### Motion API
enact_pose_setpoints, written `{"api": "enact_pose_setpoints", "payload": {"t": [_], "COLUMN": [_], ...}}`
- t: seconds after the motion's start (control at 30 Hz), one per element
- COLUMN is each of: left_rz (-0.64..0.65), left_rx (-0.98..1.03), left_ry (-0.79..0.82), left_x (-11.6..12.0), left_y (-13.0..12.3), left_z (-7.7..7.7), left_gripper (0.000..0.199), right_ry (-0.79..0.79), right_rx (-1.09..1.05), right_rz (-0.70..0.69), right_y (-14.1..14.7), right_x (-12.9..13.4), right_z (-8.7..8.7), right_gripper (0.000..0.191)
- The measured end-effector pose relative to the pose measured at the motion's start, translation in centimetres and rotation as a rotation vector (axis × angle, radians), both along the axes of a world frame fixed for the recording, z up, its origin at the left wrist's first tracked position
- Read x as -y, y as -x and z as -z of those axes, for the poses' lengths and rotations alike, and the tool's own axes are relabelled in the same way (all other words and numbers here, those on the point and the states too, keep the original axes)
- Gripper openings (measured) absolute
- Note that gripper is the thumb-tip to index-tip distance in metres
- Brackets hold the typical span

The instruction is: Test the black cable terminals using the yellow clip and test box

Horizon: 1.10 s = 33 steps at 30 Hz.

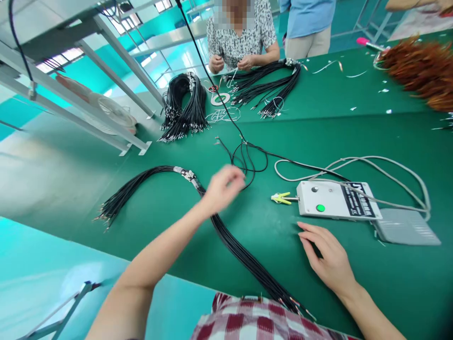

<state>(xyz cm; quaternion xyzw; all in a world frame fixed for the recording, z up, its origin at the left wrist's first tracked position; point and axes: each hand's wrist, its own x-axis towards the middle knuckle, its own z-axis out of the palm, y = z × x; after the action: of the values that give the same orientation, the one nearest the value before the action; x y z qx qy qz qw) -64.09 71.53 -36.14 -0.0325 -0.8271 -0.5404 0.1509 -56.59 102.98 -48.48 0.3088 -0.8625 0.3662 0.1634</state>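
Observation:
My left hand (223, 189) is over the bundle of black cables (244, 252), its curled fingers smeared by motion near a thin loose black cable (253, 171). Whether it holds anything is unclear. The bundle curves across the table, with a white banded section (186, 174) behind my left hand and bare wire ends toward my body. Lower right, my right hand (329, 257) hovers low with fingers stretched and slightly apart, holding nothing. Beyond its fingertips is a white control box (331, 200) with a green button and a yellow-green forked tip (281, 198) on its left end.
A grey foot pedal (406, 227) adjoins the box, with a looped grey cord. Farther back lie a coiled black cable bundle (187, 106), a second bundle (279, 85), a white tape ring (220, 98) and brown wires (421, 71). A co-worker's hands (247, 62) work across the green table.

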Motion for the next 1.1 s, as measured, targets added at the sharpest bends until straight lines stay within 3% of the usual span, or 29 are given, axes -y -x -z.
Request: {"api": "enact_pose_setpoints", "payload": {"t": [0.03, 0.07, 0.1, 0.17, 0.23, 0.37, 0.43, 0.57, 0.67, 0.87, 0.97, 1.1], "left_rz": [0.190, 0.569, 0.817, 1.050, 1.024, 0.846, 0.823, 0.917, 0.883, 0.541, 0.520, 0.555], "left_rx": [0.084, 0.231, 0.322, 0.448, 0.540, 0.668, 0.648, 0.535, 0.518, 0.451, 0.446, 0.297], "left_ry": [0.074, 0.272, 0.444, 0.643, 0.581, 0.303, 0.330, 0.477, 0.415, 0.259, 0.307, 0.477], "left_x": [-0.9, -1.5, -1.9, -2.0, -1.4, 0.0, 0.4, 0.8, 0.7, -1.1, -2.7, -5.9], "left_y": [-2.1, -4.0, -5.7, -8.1, -9.1, -9.4, -9.7, -10.6, -10.6, -9.4, -8.8, -8.8], "left_z": [1.1, 2.1, 3.0, 4.5, 5.4, 6.4, 6.5, 6.2, 5.6, 4.6, 5.1, 5.5], "left_gripper": [0.028, 0.023, 0.018, 0.013, 0.016, 0.013, 0.009, 0.004, 0.014, 0.013, 0.012, 0.008], "right_ry": [0.004, 0.003, 0.000, -0.012, -0.021, -0.046, -0.058, -0.058, -0.018, 0.259, 0.481, 0.698], "right_rx": [0.008, 0.016, 0.025, 0.039, 0.040, 0.029, 0.027, 0.036, 0.088, 0.519, 0.782, 0.938], "right_rz": [-0.001, -0.005, -0.011, -0.017, -0.017, -0.035, -0.042, -0.044, -0.042, 0.013, 0.000, -0.001], "right_y": [0.0, 0.0, 0.1, 0.1, 0.1, -0.1, -0.2, -0.2, -0.2, -0.6, -0.9, -1.4], "right_x": [0.0, 0.0, 0.0, 0.1, 0.1, 0.0, 0.0, 0.1, 0.2, 0.7, 1.3, 2.1], "right_z": [0.0, 0.0, 0.0, 0.1, 0.2, 0.3, 0.3, 0.5, 0.5, -1.4, -2.6, -3.2], "right_gripper": [0.021, 0.021, 0.021, 0.021, 0.020, 0.018, 0.017, 0.015, 0.015, 0.016, 0.026, 0.022]}}
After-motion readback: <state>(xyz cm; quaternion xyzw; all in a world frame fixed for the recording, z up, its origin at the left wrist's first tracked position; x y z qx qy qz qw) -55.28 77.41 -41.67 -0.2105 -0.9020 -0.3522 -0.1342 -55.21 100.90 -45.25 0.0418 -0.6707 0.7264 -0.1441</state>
